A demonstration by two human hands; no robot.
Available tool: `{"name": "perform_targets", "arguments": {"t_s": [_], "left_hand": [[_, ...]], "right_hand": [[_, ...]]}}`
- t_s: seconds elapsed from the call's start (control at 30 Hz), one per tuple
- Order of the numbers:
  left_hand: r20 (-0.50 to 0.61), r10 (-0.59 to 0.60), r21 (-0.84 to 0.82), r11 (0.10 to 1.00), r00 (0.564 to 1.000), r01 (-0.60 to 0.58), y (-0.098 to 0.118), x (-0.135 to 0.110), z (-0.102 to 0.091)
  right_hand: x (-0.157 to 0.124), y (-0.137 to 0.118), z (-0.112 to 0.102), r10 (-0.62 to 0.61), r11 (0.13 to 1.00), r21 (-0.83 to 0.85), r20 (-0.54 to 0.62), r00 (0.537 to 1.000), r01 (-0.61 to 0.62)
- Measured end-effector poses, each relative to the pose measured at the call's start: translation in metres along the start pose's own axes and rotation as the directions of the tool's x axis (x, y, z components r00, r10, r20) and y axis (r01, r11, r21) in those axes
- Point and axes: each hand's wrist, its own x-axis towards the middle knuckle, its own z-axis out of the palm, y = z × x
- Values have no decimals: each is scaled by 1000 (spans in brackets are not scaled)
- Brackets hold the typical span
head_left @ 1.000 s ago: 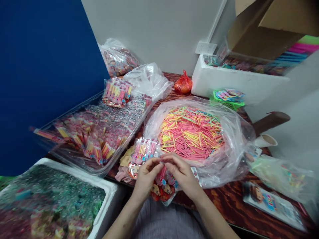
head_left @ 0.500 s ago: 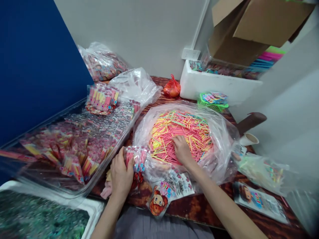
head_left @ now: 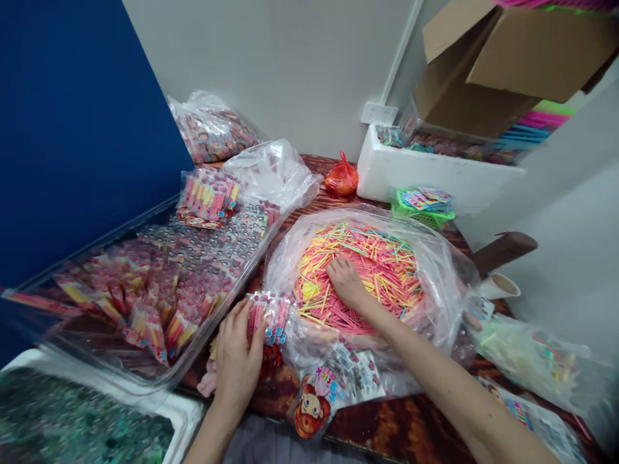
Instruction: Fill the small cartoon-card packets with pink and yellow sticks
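The person's right hand (head_left: 348,283) is down on a big heap of thin sticks (head_left: 384,270), with its fingers bent toward them. The fingertips are hidden, so you cannot tell how far open they are, or if they have hold of any sticks. The left hand (head_left: 239,351) lies at the side of some small filled packets (head_left: 273,316), touching them. Its thumb is a little apart from the fingers, and you cannot tell if it pinches a packet.

The sticks are mostly pink and yellow, with a few green, and they sit inside a wide, open plastic bag (head_left: 449,290). Just in front of this bag, near the table's edge, is a flat packet (head_left: 312,409) with a cartoon face on it. All of this is on a dark red-brown table (head_left: 387,425).

Beside the left hand is a big clear tray (head_left: 140,386) with lots of packets in it. 1 bunch of packets (head_left: 207,196) lies near its far end.

Farther back is a red bag (head_left: 342,178) with round orange things in it. It is beside a white foam box (head_left: 430,180). A green basket (head_left: 430,221) in front of that box holds bright cards (head_left: 428,198).
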Motion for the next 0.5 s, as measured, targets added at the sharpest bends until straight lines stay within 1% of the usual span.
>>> {"name": "perform_targets", "arguments": {"t_s": [0.07,0.13,0.2,0.27,0.3,0.33,0.4,0.43,0.47,0.5], "left_hand": [[6,-6,-15,1000,1000,6,0,-3,-3],[2,-8,-28,1000,1000,8,1,-5,-6],[-5,5,-43,999,1000,-5,3,-7,-9],[-8,23,-59,998,1000,-23,7,-8,-10],[-7,30,-68,997,1000,-30,9,-9,-9],[-2,36,-76,996,999,-36,12,-9,-8],[17,56,-100,994,998,-54,18,-11,-3],[37,66,-117,991,997,-62,21,-13,0],[60,79,-139,988,995,-70,24,-14,4],[86,90,-163,984,992,-75,28,-16,7]], "right_hand": [[0,4,0,9,1000,20,-18,1000,-8],[1,8,-3,61,994,92,-59,996,-56],[0,10,-8,141,972,202,-92,986,-121],[-1,10,-13,229,920,343,-75,971,-190],[-2,10,-15,274,872,431,-39,961,-231],[-3,10,-17,319,797,537,14,948,-277],[-7,12,-19,382,591,726,133,914,-352],[-9,13,-19,398,495,786,176,901,-372],[-12,15,-19,409,426,821,200,890,-381],[-14,17,-20,420,391,837,208,883,-383]]}}
